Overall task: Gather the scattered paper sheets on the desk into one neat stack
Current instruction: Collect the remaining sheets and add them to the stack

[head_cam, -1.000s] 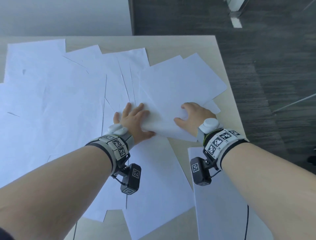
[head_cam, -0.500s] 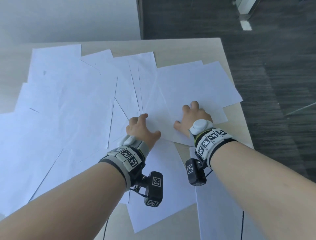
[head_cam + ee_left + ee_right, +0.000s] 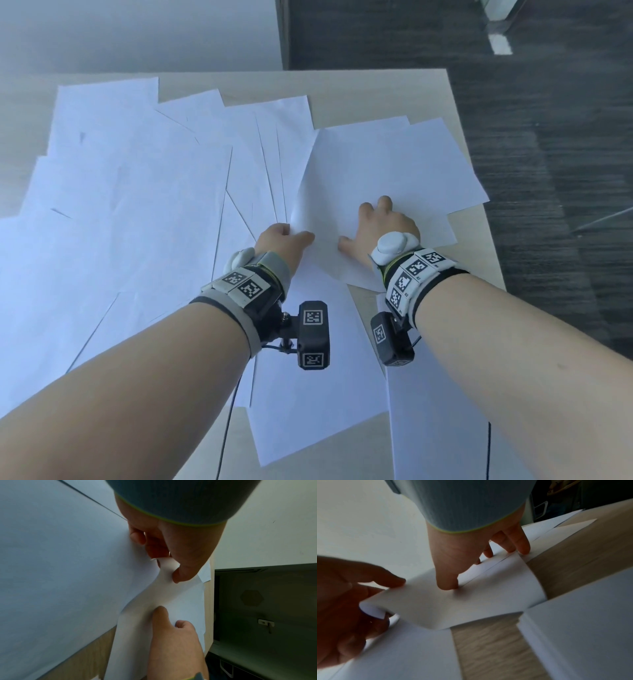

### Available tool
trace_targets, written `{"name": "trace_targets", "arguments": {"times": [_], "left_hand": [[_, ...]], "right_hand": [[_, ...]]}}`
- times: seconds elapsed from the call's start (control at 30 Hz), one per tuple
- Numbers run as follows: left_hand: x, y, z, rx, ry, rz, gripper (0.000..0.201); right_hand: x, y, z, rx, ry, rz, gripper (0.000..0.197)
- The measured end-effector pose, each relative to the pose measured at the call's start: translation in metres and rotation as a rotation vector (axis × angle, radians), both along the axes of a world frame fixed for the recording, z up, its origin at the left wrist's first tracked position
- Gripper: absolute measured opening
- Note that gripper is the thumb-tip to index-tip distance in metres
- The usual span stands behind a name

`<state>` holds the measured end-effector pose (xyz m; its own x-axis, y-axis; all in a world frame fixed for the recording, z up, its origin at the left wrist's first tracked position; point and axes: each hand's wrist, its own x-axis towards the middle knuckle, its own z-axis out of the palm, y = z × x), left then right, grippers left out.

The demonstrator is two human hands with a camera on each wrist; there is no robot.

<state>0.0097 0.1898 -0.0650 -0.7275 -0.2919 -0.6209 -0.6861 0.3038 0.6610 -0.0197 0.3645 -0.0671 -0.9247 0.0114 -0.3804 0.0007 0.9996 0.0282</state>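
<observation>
Light wood desk (image 3: 469, 144) against a pale wall, dark floor at 3 o'clock. Head view: white paper sheets (image 3: 137, 212) lie fanned and overlapping from 9 o'clock to centre. A top sheet (image 3: 387, 171) lies at 1 o'clock, over others. Left hand (image 3: 281, 240) pinches that sheet's near-left edge, fingers curled under, thumb on top. Right hand (image 3: 383, 226) sits on the same sheet, fingertips down, thumb spread toward 9 o'clock. Versus half a second ago the left fingers, then splayed over the paper, are now tucked under the edge; the right hand is in much the same spot. More sheets lie at 6 o'clock under the forearms.

Left wrist view: left hand (image 3: 171, 550) has the top sheet (image 3: 171, 596) between thumb and curled fingers, and the edge bows up off the pile. Right hand (image 3: 173, 635) comes in from 6 o'clock, thumb pressed on the same sheet. Dark cabinet (image 3: 265, 615) at 3 o'clock.

Right wrist view: right hand (image 3: 471, 550) presses thumb and fingertips onto the top sheet (image 3: 462, 601), fingers bent, gripping nothing. Left hand (image 3: 351, 601) at 8 o'clock holds the lifted corner. Bare desk (image 3: 484, 649) shows at 6 o'clock between sheets.
</observation>
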Motion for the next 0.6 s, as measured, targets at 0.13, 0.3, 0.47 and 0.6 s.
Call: {"name": "trace_targets", "arguments": {"times": [0.13, 0.3, 0.47, 0.6], "left_hand": [[0.002, -0.003, -0.007, -0.001, 0.017, 0.042, 0.028], [0.004, -0.007, -0.008, -0.001, 0.010, 0.015, 0.035], [0.004, -0.011, -0.009, -0.015, 0.026, -0.019, 0.014], [0.002, -0.010, -0.009, -0.012, 0.030, -0.036, 0.013]], "right_hand": [[-0.006, -0.006, -0.003, -0.003, 0.009, 0.014, 0.046], [-0.010, -0.004, -0.002, -0.004, 0.008, 0.019, 0.037], [-0.009, -0.003, 0.001, 0.024, -0.035, 0.042, 0.049], [-0.008, -0.004, -0.004, 0.044, -0.038, 0.055, 0.057]]}}
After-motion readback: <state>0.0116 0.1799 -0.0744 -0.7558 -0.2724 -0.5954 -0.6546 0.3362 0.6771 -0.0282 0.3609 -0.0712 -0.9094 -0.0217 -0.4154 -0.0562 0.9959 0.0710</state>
